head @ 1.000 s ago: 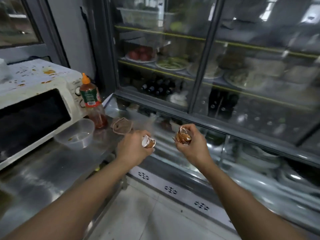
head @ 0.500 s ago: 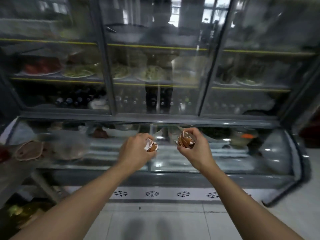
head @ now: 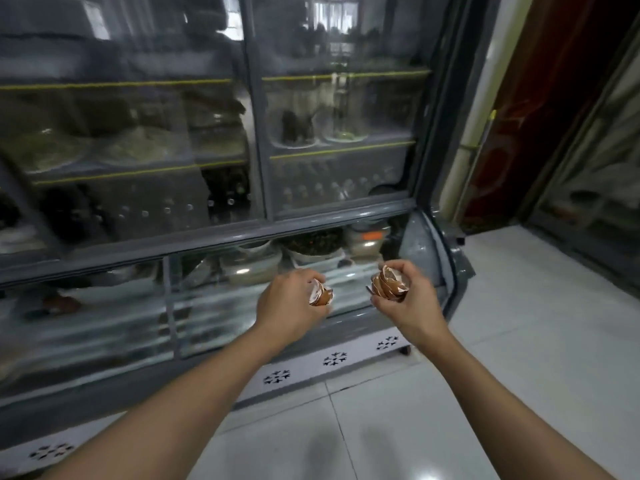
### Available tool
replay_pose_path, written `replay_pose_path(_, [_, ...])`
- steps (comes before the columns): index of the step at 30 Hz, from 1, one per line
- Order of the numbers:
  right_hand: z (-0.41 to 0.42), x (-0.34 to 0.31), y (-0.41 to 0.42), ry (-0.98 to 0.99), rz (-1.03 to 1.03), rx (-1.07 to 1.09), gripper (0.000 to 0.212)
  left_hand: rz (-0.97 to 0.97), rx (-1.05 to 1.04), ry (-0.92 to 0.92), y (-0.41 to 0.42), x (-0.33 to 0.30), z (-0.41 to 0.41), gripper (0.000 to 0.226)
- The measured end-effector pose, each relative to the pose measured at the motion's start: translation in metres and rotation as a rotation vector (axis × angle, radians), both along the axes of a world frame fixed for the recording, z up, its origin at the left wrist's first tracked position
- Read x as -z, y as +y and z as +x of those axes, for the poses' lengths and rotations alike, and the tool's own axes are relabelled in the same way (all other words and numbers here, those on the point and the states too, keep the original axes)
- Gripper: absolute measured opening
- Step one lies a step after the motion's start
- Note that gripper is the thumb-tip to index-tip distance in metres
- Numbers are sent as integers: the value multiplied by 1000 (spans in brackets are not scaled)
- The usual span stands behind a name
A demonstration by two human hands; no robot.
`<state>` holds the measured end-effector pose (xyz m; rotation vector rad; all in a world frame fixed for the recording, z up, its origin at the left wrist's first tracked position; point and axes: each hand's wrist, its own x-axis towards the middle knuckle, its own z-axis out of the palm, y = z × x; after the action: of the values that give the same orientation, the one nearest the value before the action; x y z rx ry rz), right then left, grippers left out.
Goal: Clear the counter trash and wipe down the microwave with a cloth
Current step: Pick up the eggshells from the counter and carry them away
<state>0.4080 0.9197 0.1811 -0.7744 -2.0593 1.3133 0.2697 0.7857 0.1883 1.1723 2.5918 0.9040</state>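
Left hand (head: 289, 306) gripping eggshells (head: 321, 294), right hand (head: 408, 299) clutching eggshell stack (head: 388, 284) — both hovering beside display fridge (head: 249, 233); tiled floor (head: 519, 341) lying open rightward.

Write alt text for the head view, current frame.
Two bare arms reach forward, the left hand and the right hand each gripping broken brown eggshells. Beyond them stands a glass-fronted display fridge with blurred dishes and bottles inside, on a pale tiled floor.
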Motion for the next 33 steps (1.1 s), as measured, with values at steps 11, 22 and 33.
replay_pose_path(11, [59,7,139,-3,-12,272,41,23,255,-28,184,11,27,45])
replay_pose_path(22, [86,4,285,33,-51,473,44,37,458,-7,366,13,24,38])
replay_pose_path(33, [148,12,485,34,-38,440,44,65,413,-40,562,17,93,42])
